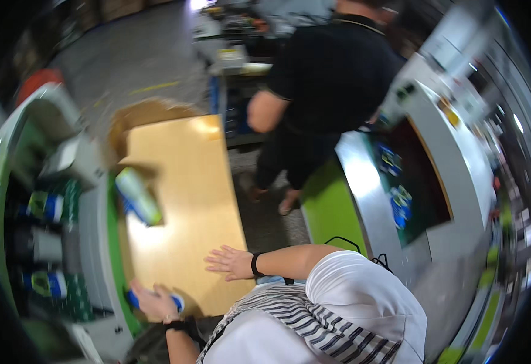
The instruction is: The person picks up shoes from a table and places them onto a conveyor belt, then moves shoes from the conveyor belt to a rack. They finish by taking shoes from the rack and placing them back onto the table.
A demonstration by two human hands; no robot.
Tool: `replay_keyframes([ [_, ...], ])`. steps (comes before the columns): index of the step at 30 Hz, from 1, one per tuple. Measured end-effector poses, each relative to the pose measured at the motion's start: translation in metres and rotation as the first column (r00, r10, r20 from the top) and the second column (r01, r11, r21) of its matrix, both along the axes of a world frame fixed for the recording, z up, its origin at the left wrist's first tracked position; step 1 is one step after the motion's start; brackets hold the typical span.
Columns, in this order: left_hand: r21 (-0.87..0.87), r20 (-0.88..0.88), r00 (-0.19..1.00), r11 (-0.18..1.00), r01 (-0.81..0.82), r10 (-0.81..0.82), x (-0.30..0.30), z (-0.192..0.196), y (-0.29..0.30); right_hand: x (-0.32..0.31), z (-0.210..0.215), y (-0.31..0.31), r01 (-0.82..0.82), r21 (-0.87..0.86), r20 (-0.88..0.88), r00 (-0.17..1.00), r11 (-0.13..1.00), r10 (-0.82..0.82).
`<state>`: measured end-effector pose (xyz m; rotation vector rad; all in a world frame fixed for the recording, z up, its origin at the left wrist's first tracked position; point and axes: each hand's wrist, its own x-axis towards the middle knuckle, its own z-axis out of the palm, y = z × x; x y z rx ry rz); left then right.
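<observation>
My left hand (pixel 154 303) is closed around a blue object with a pale part, low on the left side of the light wood-topped table (pixel 186 182). Only the blue ends of that object (pixel 179 302) show on either side of my fingers, so its kind is hidden. My right hand (pixel 231 263) rests palm down near the table's near right edge, fingers spread, holding nothing. Farther up the table's left side lies a long blue, white and green item (pixel 139 197), smeared by motion; it looks like a package or bundle.
On the left, a machine with a green belt (pixel 77 267) carries blue-and-white packs (pixel 48 284). A person in black (pixel 338 79) stands beyond the table. At right, a metal-edged machine (pixel 362 176) holds more blue-and-white packs (pixel 401 206). A cardboard box (pixel 118 130) adjoins the table's far end.
</observation>
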<state>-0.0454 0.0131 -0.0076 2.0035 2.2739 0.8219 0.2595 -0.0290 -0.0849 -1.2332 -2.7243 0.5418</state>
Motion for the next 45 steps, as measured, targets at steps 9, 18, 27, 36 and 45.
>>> replay_keyframes([
  [9,0.044,-0.085,0.996,0.998,0.04,-0.036,-0.007,-0.027,0.005,0.001,0.037,-0.068,0.373,-0.362,0.165,0.928,0.855,-0.335],
  [18,0.043,-0.118,0.993,0.999,-0.009,0.014,-0.014,-0.041,0.006,-0.01,0.028,-0.055,0.423,-0.431,0.283,0.902,0.797,-0.326],
  [27,0.06,-0.104,0.994,0.998,-0.02,0.026,-0.008,-0.037,0.005,-0.011,0.027,-0.052,0.449,-0.455,0.348,0.885,0.769,-0.31],
  [36,0.021,-0.099,0.994,0.999,-0.035,0.036,-0.006,-0.032,0.002,-0.012,0.02,-0.051,0.457,-0.453,0.353,0.88,0.765,-0.316],
  [45,0.014,-0.068,0.997,1.0,-0.021,0.022,-0.008,-0.036,0.005,-0.012,0.021,-0.052,0.456,-0.452,0.349,0.882,0.767,-0.318],
])
